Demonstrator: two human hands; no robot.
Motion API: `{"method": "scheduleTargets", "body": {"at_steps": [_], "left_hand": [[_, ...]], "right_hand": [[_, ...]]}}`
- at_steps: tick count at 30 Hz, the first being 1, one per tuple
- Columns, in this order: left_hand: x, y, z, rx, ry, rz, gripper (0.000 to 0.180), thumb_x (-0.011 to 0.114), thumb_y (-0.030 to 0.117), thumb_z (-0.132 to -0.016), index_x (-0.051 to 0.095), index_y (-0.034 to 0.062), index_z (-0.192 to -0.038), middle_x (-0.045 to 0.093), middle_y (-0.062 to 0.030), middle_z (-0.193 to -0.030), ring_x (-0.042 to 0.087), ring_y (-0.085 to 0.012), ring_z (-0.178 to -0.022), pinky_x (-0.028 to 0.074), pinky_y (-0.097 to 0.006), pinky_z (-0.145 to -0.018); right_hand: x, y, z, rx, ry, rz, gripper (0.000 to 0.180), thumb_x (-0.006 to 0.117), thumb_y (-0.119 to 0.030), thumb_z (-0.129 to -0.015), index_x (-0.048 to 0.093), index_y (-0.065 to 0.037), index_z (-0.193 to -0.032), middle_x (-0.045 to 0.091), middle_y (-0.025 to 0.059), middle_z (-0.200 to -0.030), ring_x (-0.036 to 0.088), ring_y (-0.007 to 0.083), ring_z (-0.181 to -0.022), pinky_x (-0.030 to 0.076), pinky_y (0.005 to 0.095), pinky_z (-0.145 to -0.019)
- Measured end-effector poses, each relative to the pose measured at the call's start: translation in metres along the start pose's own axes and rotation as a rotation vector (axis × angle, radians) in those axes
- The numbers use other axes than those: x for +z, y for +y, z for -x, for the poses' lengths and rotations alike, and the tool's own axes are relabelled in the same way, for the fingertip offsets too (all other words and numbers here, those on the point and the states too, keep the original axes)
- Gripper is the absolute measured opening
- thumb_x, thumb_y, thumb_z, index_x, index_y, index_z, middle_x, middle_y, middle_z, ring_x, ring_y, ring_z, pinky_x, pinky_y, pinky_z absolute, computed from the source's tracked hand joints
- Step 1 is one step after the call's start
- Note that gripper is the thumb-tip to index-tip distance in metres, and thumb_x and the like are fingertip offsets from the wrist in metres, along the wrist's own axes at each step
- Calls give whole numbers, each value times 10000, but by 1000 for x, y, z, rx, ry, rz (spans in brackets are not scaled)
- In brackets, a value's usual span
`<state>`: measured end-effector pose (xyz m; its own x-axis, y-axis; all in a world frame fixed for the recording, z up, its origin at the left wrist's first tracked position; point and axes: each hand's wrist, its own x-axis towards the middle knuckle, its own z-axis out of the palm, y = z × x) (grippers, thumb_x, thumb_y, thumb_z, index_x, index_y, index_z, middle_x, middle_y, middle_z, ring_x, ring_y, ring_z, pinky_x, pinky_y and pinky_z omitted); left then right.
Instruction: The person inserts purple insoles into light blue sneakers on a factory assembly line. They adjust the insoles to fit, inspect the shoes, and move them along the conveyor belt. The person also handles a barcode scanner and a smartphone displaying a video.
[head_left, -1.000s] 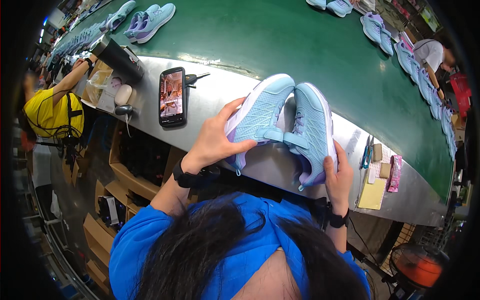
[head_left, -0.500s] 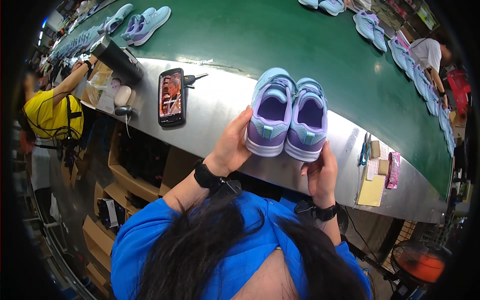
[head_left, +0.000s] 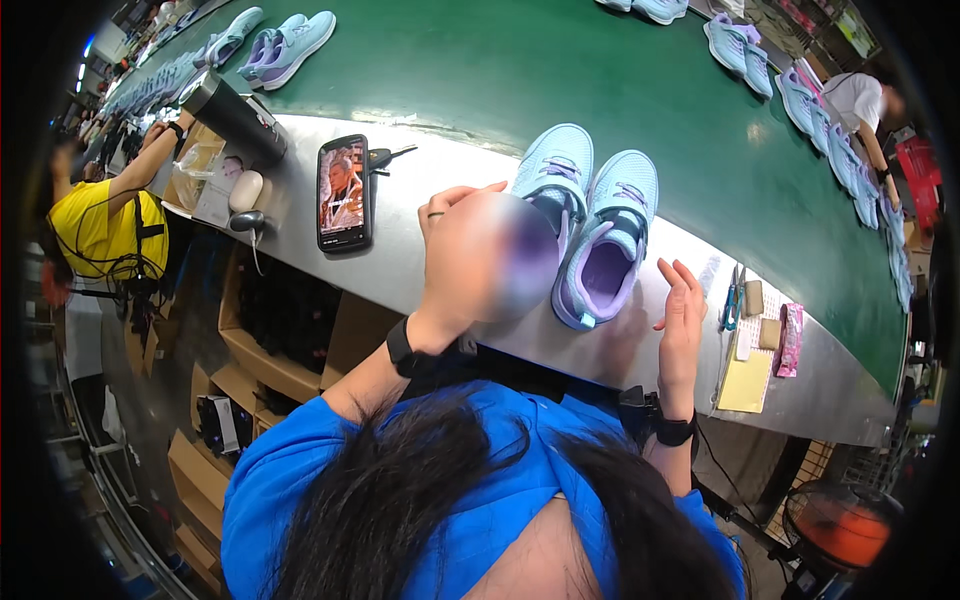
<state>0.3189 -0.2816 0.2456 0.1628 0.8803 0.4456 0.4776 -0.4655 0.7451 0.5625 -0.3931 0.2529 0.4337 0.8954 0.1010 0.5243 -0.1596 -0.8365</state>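
Note:
A pair of light-blue and lilac sneakers stands side by side on the table before me, toes pointing away. My left hand (head_left: 455, 255) is at the left sneaker (head_left: 557, 165), its ringed finger bent and another fingertip reaching toward the shoe's side. A blurred patch covers part of this hand and the shoe's heel, so its grip does not show. Beside the right sneaker (head_left: 625, 190), my right hand (head_left: 680, 325) is raised with fingers stretched out, apart from the shoe and holding nothing.
On the metal edge (head_left: 420, 180) lie a phone (head_left: 342, 195), keys (head_left: 390, 156) and a dark tumbler (head_left: 235, 120). Blue snips (head_left: 733, 300) and a yellow pad (head_left: 743, 380) are at right. More sneakers (head_left: 290, 50) line the green belt (head_left: 480, 60). Co-workers (head_left: 105, 225) sit left and far right.
Both sneakers have tipped from heels-toward-me to standing on the table. My right hand has let go and moved right; my left hand has shifted up along the left sneaker.

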Motion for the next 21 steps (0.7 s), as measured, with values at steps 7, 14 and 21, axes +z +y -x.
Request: {"method": "scheduleTargets", "body": {"at_steps": [7,14,21], "left_hand": [[10,67,29,257,-487,-395,563,758,400,-714,586,258,-1231,550,-189,-1126,463,-309,-1144,212,-532,-998],[26,55,24,278,-329,-338,443,821,357,-588,623,188,-946,564,-122,-1068,470,-274,-1124,232,-497,-933],[-44,40,-47,201,-355,-162,451,854,356,-571,654,163,-927,598,-21,-1023,505,-175,-1092,232,-473,-938]], "right_hand": [[34,9,9,98,-113,-214,498,410,-320,-1009,384,-14,-1401,424,179,-1356,416,300,-1189,337,380,-1019],[47,3,20,132,-121,-475,563,489,-244,-986,275,-17,-1453,387,177,-1375,493,233,-1122,509,316,-834],[40,1,13,81,-132,-526,483,492,-195,-980,358,-13,-1407,429,149,-1378,500,197,-1124,542,296,-786]]}}
